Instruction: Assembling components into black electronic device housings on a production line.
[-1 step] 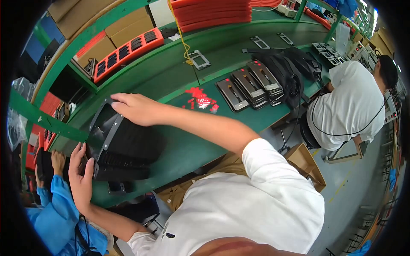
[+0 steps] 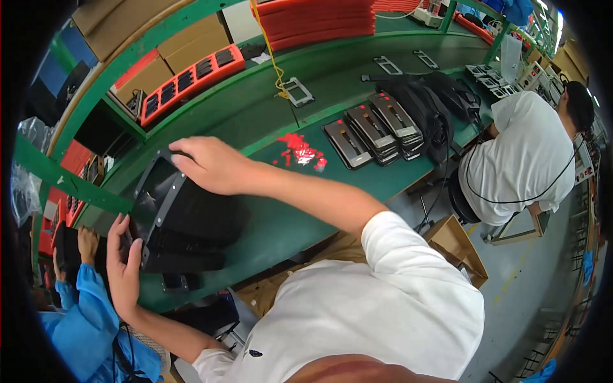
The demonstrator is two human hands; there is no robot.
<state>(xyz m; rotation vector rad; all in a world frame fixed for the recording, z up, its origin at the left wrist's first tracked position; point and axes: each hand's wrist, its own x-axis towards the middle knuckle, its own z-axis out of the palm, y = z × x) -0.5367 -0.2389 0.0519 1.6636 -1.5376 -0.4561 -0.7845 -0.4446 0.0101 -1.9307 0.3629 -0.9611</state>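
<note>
A thick stack of black rectangular panels (image 2: 198,223) stands tilted over the left part of the green workbench (image 2: 268,223). Its left face has a glossy dark area and a grey edge strip with small round spots. My right hand (image 2: 211,165) grips the far upper corner, its fingertips bent over the edge. At the near lower edge, my left hand (image 2: 123,265) holds the stack between thumb and fingers. Part of its underside is hidden. Close to the stack on the bench lies a small black bracket-like piece (image 2: 174,283).
Small red pieces (image 2: 299,150) lie scattered mid-bench, beside stacked flat dark panels (image 2: 370,131) and black bags (image 2: 428,105). A green shelf post (image 2: 76,185) crosses close to my left hand. Co-workers sit left, in a blue sleeve (image 2: 96,300), and right, in a white shirt (image 2: 517,159).
My right hand and forearm have shifted very slightly to the right. The black stack is still held by both hands.
</note>
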